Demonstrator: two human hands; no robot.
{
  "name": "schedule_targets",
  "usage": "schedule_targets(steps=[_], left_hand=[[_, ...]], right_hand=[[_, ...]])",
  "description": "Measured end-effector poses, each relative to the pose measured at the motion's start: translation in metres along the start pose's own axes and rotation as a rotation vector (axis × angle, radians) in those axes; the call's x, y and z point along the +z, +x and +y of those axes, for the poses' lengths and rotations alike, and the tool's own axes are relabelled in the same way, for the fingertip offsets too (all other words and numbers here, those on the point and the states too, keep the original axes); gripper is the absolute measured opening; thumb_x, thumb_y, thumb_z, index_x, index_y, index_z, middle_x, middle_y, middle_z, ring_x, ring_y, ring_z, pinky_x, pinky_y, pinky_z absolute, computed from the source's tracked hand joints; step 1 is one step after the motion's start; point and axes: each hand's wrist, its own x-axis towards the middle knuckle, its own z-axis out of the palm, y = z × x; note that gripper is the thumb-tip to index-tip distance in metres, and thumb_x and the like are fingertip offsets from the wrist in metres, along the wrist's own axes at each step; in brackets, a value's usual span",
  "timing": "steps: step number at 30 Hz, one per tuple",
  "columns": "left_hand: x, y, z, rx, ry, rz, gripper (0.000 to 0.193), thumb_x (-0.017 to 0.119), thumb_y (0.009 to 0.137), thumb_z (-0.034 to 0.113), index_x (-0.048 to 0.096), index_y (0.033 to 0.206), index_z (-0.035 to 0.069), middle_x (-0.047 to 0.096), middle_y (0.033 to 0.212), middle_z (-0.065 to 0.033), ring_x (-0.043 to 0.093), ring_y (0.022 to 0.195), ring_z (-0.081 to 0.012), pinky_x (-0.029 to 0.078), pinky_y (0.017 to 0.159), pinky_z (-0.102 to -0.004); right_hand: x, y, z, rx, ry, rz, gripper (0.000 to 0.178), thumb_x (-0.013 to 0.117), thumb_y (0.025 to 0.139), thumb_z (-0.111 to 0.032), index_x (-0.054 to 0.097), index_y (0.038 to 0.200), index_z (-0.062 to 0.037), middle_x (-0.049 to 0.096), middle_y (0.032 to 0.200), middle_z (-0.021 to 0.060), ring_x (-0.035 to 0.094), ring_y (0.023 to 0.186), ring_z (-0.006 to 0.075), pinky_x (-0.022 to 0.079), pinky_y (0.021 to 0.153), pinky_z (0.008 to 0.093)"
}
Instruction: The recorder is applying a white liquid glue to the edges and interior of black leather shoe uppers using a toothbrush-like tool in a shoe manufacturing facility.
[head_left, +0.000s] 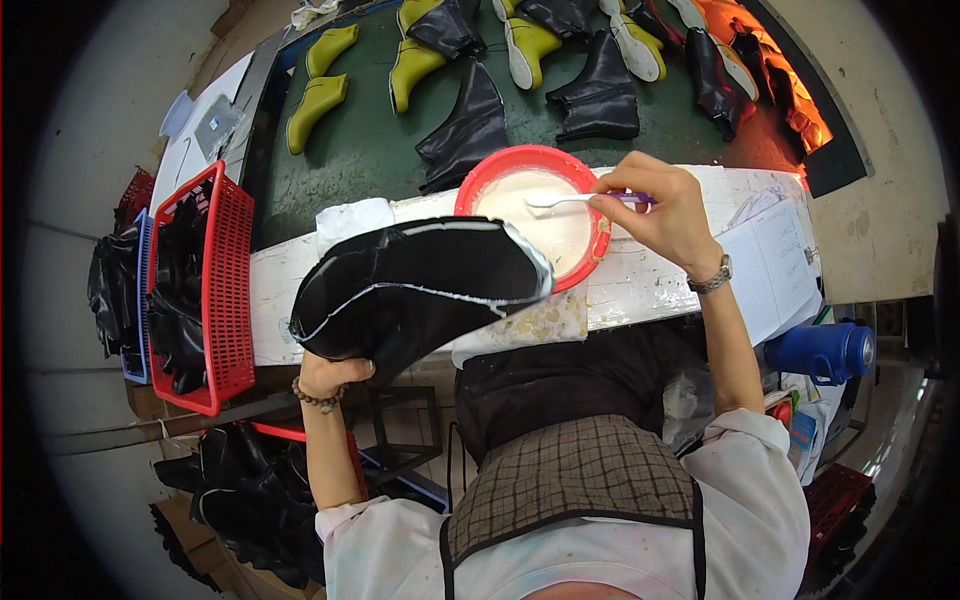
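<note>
The left hand (pixel 336 377) gripped the black boot upper (pixel 420 262), beside the red bowl (pixel 516 160). The upper seemed light, pliable, best held clear of its white edge (pixel 528 250). The right hand (pixel 655 203) pinched the brush (pixel 572 199).

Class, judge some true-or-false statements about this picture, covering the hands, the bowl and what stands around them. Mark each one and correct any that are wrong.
1. The right hand holds a brush with its head at the red bowl. True.
2. The liquid in the bowl is black. False: the liquid is whitish.
3. The left hand holds a black boot. True.
4. The watch is on the left wrist. False: the watch is on the right wrist; the left wrist has a beaded bracelet.
5. A red basket stands to the left of the bowl. True.
6. The blue bottle is beside that basket. False: the bottle is on the far side, at the right.
</note>
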Motion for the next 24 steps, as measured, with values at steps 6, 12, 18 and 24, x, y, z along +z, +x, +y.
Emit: schedule_targets(steps=[6, 12, 18, 24], left_hand=[[0.003, 0.006, -0.020, 0.180, -0.304, -0.128, 0.092, 0.075, 0.059, -0.007, 0.046, 0.146, -0.008, 0.055, 0.146, -0.0197, 0.050, 0.138, -0.0345, 0.037, 0.117, -0.0460], [-0.003, 0.003, -0.021, 0.293, -0.381, -0.108, 0.095, 0.081, 0.060, -0.005, 0.044, 0.148, -0.007, 0.054, 0.147, -0.0189, 0.049, 0.138, -0.0361, 0.036, 0.118, -0.0479], [0.015, 0.030, -0.018, 0.318, -0.363, -0.316, 0.110, 0.077, 0.055, -0.008, 0.034, 0.157, -0.003, 0.043, 0.158, -0.0180, 0.039, 0.147, -0.0383, 0.026, 0.123, -0.0503], [0.031, 0.040, -0.018, 0.139, -0.337, -0.373, 0.110, 0.076, 0.057, -0.008, 0.033, 0.157, -0.003, 0.043, 0.159, -0.0172, 0.038, 0.148, -0.0369, 0.020, 0.125, -0.0488]], right_hand=[[-0.002, 0.013, -0.029, -0.206, 0.550, 0.049, 0.017, 0.085, 0.080, -0.007, 0.079, 0.096, -0.0041, 0.072, 0.089, 0.0054, 0.067, 0.075, 0.0117, 0.052, 0.063, 0.0230], [0.000, -0.006, -0.009, -0.184, 0.487, 0.062, 0.014, 0.083, 0.082, -0.004, 0.079, 0.095, -0.0021, 0.072, 0.087, 0.0056, 0.066, 0.076, 0.0129, 0.052, 0.064, 0.0255], [0.004, 0.012, -0.025, -0.206, 0.589, 0.039, 0.014, 0.081, 0.082, -0.001, 0.079, 0.096, -0.0008, 0.071, 0.090, 0.0070, 0.066, 0.078, 0.0141, 0.051, 0.066, 0.0257], [0.005, 0.033, -0.036, -0.217, 0.574, -0.031, 0.015, 0.080, 0.085, -0.004, 0.079, 0.099, -0.0005, 0.070, 0.090, 0.0071, 0.065, 0.079, 0.0130, 0.050, 0.068, 0.0257]])
